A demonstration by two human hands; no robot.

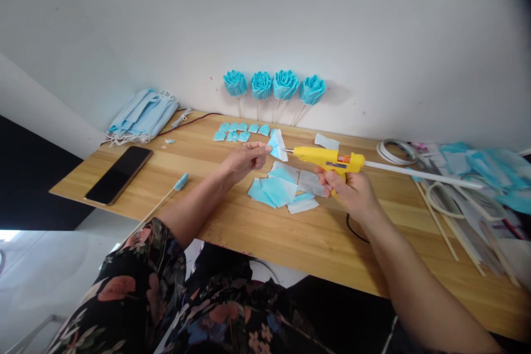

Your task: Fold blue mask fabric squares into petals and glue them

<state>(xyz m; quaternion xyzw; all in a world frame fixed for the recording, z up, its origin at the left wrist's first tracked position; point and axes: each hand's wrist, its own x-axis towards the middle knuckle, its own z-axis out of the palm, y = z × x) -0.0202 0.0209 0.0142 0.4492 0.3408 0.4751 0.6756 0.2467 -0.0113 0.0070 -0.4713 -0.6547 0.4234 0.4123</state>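
My left hand (248, 160) pinches a small blue and white fabric piece (279, 145) by its left edge, above the table. My right hand (346, 188) is wrapped round the grip of a yellow glue gun (317, 156). Its metal nozzle points left and reaches the right edge of the fabric piece; I cannot tell whether they touch. A long white glue stick (415, 173) juts out of the gun's back. Below both hands lies a loose pile of cut blue and white fabric pieces (271, 191). Small folded blue petals (233, 136) lie in rows behind my left hand.
Several blue fabric roses (261, 86) on sticks lean on the wall. Stacked face masks (143, 116) and a phone (119, 175) lie left, near a stick with a blue tip (181, 181). Tape rolls (396, 152), sticks (435, 221) and blue scraps (485, 168) crowd the right.
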